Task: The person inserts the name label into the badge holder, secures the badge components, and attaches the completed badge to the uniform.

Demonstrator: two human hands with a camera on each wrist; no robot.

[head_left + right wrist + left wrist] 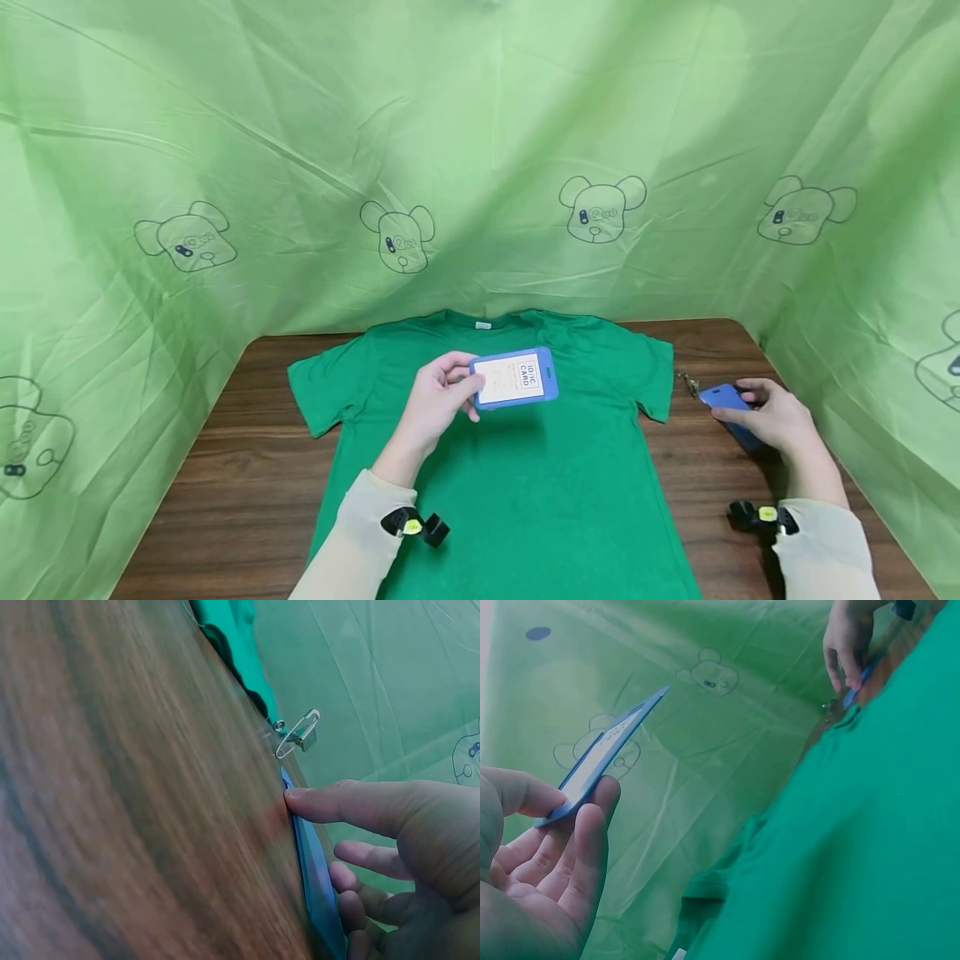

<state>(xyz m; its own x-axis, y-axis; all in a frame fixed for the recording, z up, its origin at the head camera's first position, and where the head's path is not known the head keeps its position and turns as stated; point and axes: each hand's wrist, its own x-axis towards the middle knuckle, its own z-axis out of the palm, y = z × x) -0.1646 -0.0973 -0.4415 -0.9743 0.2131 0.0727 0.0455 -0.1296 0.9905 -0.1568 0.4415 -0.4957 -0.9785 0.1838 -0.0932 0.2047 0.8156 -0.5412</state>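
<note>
My left hand holds up a blue ID card holder, pinching one end between thumb and fingers. Its white insert, printed "ID/IC CARD", faces up in the head view. At the right side of the table, my right hand grips a second blue card holder lying on the wood, thumb on one side and fingers on the other. A metal clip with a safety pin lies at that holder's far end. Under the left hand a green T-shirt is spread flat, collar away from me.
The dark wooden table shows on both sides of the shirt. Green cloth printed with bear heads hangs behind and at both sides. The shirt's right sleeve end lies close to the metal clip.
</note>
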